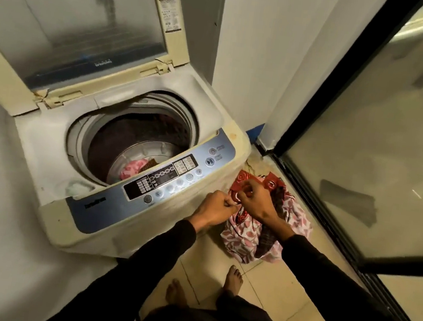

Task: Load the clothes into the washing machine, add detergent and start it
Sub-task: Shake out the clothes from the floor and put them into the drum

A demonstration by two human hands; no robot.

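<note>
1. The left hand point(216, 205) was curled into a fist, thumb and fingers pinching the edge of a red patterned cloth point(242, 184)
2. The right hand point(256, 199) was likewise curled, pinching the same red cloth just beside the left hand; the two hands were close together, almost touching
3. Both hands were held in front of the washing machine's right front corner, above the floor
4. The red cloth hung from the hands over a pile of clothes point(251, 238) on the tiled floor point(282, 289), pink-and-white patterned fabric with a dark piece among it, lying just beside the machine
5. Both arms wore dark long sleeves point(324, 275); two bare feet point(234, 278) stood on the tiles below the hands
6. The washing machine point(85, 227), a top loader, stood against the wall with its lid point(88, 25) raised and leaning back
7. Inside the drum point(139, 135) lay a pink garment point(132, 169) and a dark brown item near the bottom
8. The blue control panel point(170, 179) ran along the front edge, its buttons untouched by either hand
9. A glass sliding door point(381, 154) with a dark frame stood to the right
</note>
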